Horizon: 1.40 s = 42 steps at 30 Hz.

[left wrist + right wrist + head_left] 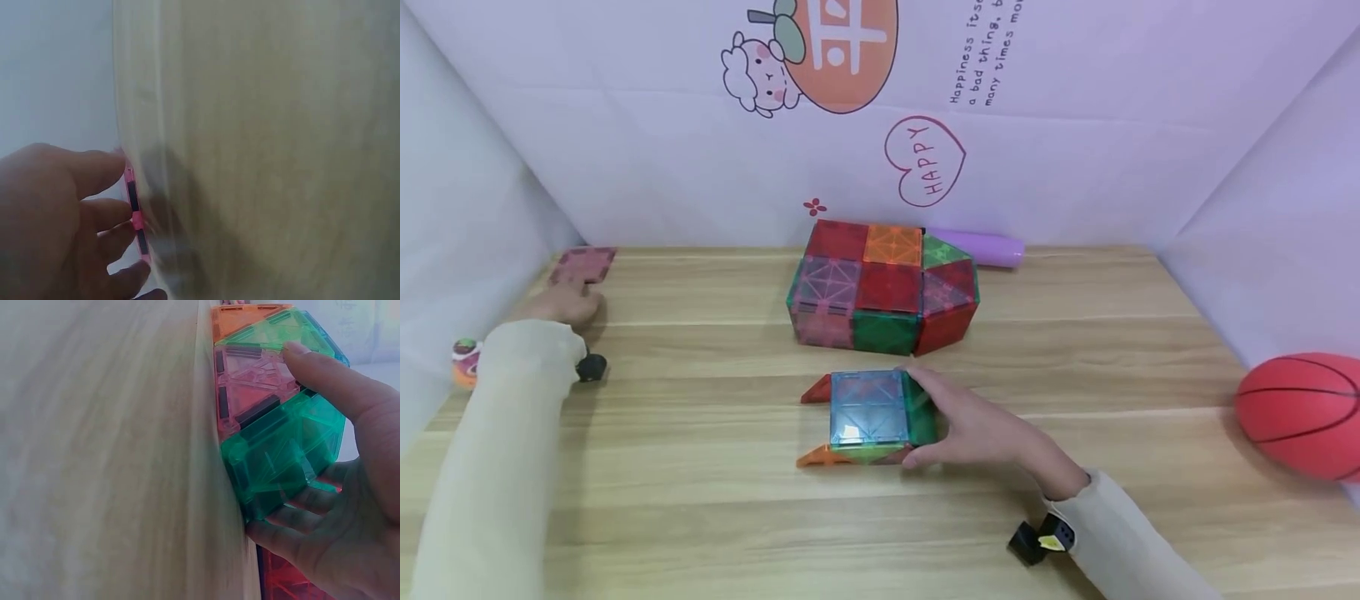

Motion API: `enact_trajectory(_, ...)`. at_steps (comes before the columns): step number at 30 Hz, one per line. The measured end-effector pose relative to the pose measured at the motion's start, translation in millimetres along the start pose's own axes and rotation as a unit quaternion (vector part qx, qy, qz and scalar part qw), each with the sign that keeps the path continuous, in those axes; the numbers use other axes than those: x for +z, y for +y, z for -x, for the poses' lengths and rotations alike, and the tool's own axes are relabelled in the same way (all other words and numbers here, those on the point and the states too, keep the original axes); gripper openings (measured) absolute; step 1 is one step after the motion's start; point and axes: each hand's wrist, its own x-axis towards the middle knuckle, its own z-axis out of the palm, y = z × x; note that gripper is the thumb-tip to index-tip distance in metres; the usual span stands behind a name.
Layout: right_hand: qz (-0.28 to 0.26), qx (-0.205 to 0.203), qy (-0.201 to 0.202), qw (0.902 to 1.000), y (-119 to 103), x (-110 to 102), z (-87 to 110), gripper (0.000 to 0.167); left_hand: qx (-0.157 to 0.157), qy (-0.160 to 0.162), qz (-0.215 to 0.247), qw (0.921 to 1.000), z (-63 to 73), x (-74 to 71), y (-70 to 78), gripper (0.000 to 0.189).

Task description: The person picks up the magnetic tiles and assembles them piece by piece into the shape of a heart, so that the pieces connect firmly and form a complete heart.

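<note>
A small structure of magnetic tiles (868, 408) stands on the table, with a blue square top, green end and red and orange triangles jutting left. My right hand (977, 421) grips its green right end. In the right wrist view the thumb (312, 359) lies along the light green and pink side tiles, and the other fingers spread across the dark green end. Far to the left, my left hand (561, 304) reaches to a pink magnetic tile (583, 263) lying flat near the table's back corner. Relaxed left fingertips rest on that tile (137, 219) in the left wrist view.
Behind the small structure stands a larger magnetic-tile block (880, 287) in red, orange, pink and green. A purple cylinder (988, 248) lies behind it against the back wall. A red ball (1303, 412) sits at the right edge. White sheets enclose the wooden table (700, 517).
</note>
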Motion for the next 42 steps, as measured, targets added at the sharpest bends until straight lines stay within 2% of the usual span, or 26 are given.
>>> enact_trajectory(2,0.005,-0.010,-0.001,0.9999,-0.9,0.0,0.3,0.103,-0.012,-0.024,-0.007,0.9996,9.8,-1.5,3.0,0.074)
enact_trajectory(4,0.011,-0.019,-0.001,0.9998,-1.5,-0.4,-0.2,0.102,-0.010,-0.031,-0.016,0.9993,18.0,-0.4,8.0,0.075)
enact_trajectory(12,-0.010,-0.014,-0.005,0.9998,4.2,-1.7,-2.7,0.102,0.040,0.015,-0.081,0.9958,36.4,24.1,45.1,0.070)
enact_trajectory(20,-0.017,-0.024,-0.010,0.9995,6.2,-0.8,-6.3,0.102,0.063,0.014,-0.119,0.9908,62.8,53.3,90.9,0.067)
enact_trajectory(24,-0.020,-0.013,-0.008,0.9997,5.5,-2.6,-4.9,0.103,0.088,0.019,-0.121,0.9886,78.5,64.3,113.4,0.064)
enact_trajectory(27,-0.021,-0.010,-0.009,0.9997,5.4,-3.1,-4.0,0.104,0.119,0.035,-0.109,0.9863,87.0,67.6,119.6,0.059)
enact_trajectory(30,-0.019,-0.014,-0.009,0.9997,6.4,-4.8,-3.2,0.103,0.149,0.066,-0.068,0.9843,79.0,65.5,118.3,0.051)
enact_trajectory(33,-0.021,-0.021,-0.009,0.9995,7.0,-5.0,-2.9,0.102,0.158,0.100,-0.012,0.9823,61.0,58.8,112.8,0.057)
enact_trajectory(35,-0.023,-0.027,-0.008,0.9993,7.4,-4.7,-3.1,0.102,0.155,0.097,0.015,0.9831,47.7,54.3,106.5,0.069)
enact_trajectory(38,-0.023,-0.030,-0.007,0.9993,7.4,-3.9,-3.8,0.102,0.164,0.060,0.051,0.9833,32.0,50.4,97.7,0.081)
enact_trajectory(40,-0.022,-0.030,-0.006,0.9993,7.7,-3.5,-4.5,0.102,0.179,0.042,0.057,0.9813,25.9,50.2,93.1,0.079)
enact_trajectory(42,-0.018,-0.026,-0.007,0.9995,7.6,-3.8,-4.7,0.102,0.195,0.045,0.054,0.9783,24.9,51.3,93.0,0.073)
